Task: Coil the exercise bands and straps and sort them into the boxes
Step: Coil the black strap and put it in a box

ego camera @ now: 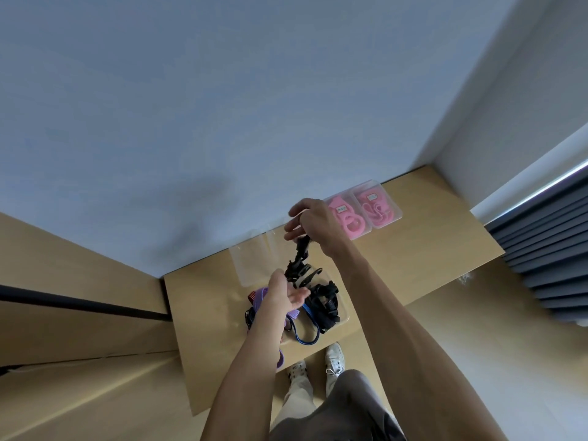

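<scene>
— Black strap [300, 259]?
— Lifted over the table [445, 249], hanging from the right hand [310, 222]. Top end pinched between thumb and curled fingers; clip end dangling low, just by the left hand [286, 292].
— Left hand gripping it?
— Held palm up under the strap's lower end, fingers loosely spread. Touching the clip or only close: cannot tell.
— Rest of the straps?
— Heaped in a clear tray [345, 318] below the hands: more black straps [327, 305], a blue cord [305, 340] looping toward the near edge, a purple band [259, 296] partly hidden behind the left forearm, one end hanging off the table's near edge.
— Boxes?
— Three clear ones against the wall [159, 122]. Nearest box [248, 265] just behind the tray, seemingly without contents. Two farther right, side by side and touching: left pink box [359, 232] holding a pink coiled band [351, 222], right pink box [394, 213] holding a thinner pink cord [377, 213].
— Labels?
— Small white label [341, 209] on the left pink box, another label [371, 197] on the right one. Writing too small and blurred to read.
— Anything else?
— Grey trousers [343, 405] and white shoes [334, 361] at the table's near edge; dark blinds [547, 249] at far right.
</scene>
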### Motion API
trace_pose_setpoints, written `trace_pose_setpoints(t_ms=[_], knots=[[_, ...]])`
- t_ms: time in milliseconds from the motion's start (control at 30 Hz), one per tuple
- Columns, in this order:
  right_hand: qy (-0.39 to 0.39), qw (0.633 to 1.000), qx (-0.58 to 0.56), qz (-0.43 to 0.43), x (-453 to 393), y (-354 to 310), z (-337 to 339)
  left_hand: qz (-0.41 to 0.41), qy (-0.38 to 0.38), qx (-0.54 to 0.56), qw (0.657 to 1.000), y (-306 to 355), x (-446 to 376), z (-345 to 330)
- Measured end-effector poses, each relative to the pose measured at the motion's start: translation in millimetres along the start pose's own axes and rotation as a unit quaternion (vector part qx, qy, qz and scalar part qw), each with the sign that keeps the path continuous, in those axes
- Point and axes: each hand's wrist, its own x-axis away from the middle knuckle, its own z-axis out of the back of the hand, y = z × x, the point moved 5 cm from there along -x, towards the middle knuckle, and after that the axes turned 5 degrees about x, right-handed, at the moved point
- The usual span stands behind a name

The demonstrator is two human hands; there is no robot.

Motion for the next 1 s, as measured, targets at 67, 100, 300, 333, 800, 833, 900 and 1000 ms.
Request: trace_pose_setpoints(t_ms=[67,100,300,333,800,833,900,1000], knots=[[-0.044,0.999,-0.022,0.003,3,-12,0,0.066,-0.09,0.097,0.989,-2,1,-9],[-0.063,0.998,-0.031,0.003,5,-17,2,0.068,-0.105,0.122,0.985,-1,1,-12],[0.041,0.999,0.01,-0.021,1,0,32,-0.048,-0.087,0.083,0.992,14,-2,-20],[0.08,0.996,0.036,-0.031,-2,10,38,-0.068,-0.092,0.071,0.991,17,-1,-21],[0.049,0.984,0.125,-0.116,-7,99,19,-0.155,-0.029,-0.082,0.984,39,11,-4],[0.021,0.988,0.1,-0.112,-6,100,11,-0.146,-0.044,-0.07,0.986,38,12,-5],[-0.036,0.992,0.031,-0.118,-5,104,-7,-0.149,-0.052,-0.083,0.984,38,12,-10],[-0.066,0.991,0.048,-0.109,-9,109,-21,-0.154,-0.085,-0.137,0.975,38,12,-17]])
